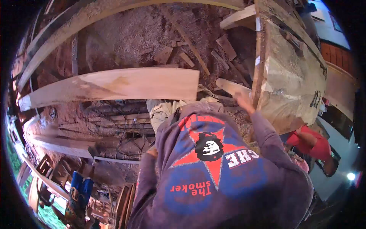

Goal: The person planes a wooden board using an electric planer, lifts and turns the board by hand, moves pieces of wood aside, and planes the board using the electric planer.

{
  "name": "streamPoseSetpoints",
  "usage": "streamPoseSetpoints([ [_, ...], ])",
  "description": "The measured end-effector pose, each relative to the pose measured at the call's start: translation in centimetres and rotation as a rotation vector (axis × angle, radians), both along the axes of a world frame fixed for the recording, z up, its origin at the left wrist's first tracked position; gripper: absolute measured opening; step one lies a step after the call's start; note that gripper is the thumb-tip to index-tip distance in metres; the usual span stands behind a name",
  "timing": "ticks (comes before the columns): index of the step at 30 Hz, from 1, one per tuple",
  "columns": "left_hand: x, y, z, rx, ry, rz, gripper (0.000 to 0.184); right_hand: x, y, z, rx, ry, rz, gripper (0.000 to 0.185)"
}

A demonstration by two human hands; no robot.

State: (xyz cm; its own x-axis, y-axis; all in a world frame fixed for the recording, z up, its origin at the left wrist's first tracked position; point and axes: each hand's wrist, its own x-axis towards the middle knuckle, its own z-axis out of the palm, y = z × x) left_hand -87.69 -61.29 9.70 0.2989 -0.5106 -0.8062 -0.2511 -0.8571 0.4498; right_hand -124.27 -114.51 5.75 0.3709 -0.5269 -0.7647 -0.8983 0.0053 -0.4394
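My right hand is stretched forward, its fingers closed round the near end of a short pale piece of wood. My left hand is low by my side at the edge of my printed sweatshirt; only a small part shows and its fingers are hidden. Ahead of my legs a long, planed plank runs out to the left, its cut end close to my knees. To the right of my right hand rises a large squared block of timber.
Shavings and wood offcuts litter the floor ahead. A long curved beam crosses the top. More boards lie at the left. A person in red is at the right; another person's blue trousers show lower left.
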Motion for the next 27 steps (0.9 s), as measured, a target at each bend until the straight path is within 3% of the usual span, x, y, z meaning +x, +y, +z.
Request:
streamPoseSetpoints([
  [2, 1.7, 0.9, 0.6, -0.039, -0.049, 0.079, 0.042, 8.3, -2.2, 6.5, -0.453, -0.211, -0.103, 0.025],
  [5, 4.2, 4.0, 2.9, -0.113, -0.238, 0.26, 0.04, 19.6, -1.3, 19.1, -0.184, -0.39, 0.113, 0.027],
  [8, 4.9, 6.9, 6.6, -0.054, -0.441, 0.57, 0.037, 24.3, 2.5, 21.9, 0.147, -0.53, 0.481, 0.028],
  [9, 5.6, 7.2, 8.1, 0.141, -0.378, 0.908, 0.037, 25.9, 4.5, 22.4, 0.23, -0.636, 0.59, 0.028],
  [12, 3.5, -0.5, 18.9, -0.07, -0.508, 1.132, 0.033, 31.1, 11.9, 23.4, 0.438, -0.845, 0.795, 0.047],
  [13, 2.6, -2.4, 21.6, -0.166, -0.636, 1.076, 0.031, 32.7, 14.8, 24.4, 0.412, -0.913, 0.847, 0.056],
  [15, 0.8, -7.7, 26.0, -0.362, -0.86, 1.011, 0.031, 34.8, 20.4, 26.1, 0.361, -1.167, 0.685, 0.066],
  [17, -0.8, -12.2, 26.1, -0.553, -1.014, 1.009, 0.036, 35.6, 22.2, 28.1, 0.372, -1.272, 0.608, 0.069],
  [19, -2.0, -16.9, 23.9, -0.675, -0.999, 1.106, 0.042, 35.3, 20.5, 30.4, 0.044, -1.164, 0.525, 0.074],
  [21, -2.3, -22.3, 23.6, -0.76, -1.02, 0.982, 0.044, 35.1, 18.0, 31.7, 0.156, -1.087, 0.317, 0.071],
  [22, -2.2, -24.9, 24.0, -0.783, -1.102, 0.757, 0.045, 35.4, 16.0, 34.6, 0.208, -0.951, 0.24, 0.064],
  [23, -2.6, -27.0, 22.6, -0.604, -1.154, 0.646, 0.044, 34.9, 15.2, 32.7, 0.166, -0.945, 0.161, 0.059],
  [25, -3.1, -31.5, 22.7, -0.179, -0.741, 0.336, 0.04, 34.5, 12.1, 32.5, 0.149, -0.707, 0.093, 0.045],
  [26, -3.3, -33.8, 22.7, -0.01, -0.548, 0.137, 0.04, 34.3, 10.9, 33.5, 0.269, -0.807, -0.083, 0.037],
  [27, -5.1, -33.9, 20.8, -0.434, -0.628, 0.237, 0.045, 33.3, 8.8, 32.0, 0.21, -0.76, -0.093, 0.037],
])
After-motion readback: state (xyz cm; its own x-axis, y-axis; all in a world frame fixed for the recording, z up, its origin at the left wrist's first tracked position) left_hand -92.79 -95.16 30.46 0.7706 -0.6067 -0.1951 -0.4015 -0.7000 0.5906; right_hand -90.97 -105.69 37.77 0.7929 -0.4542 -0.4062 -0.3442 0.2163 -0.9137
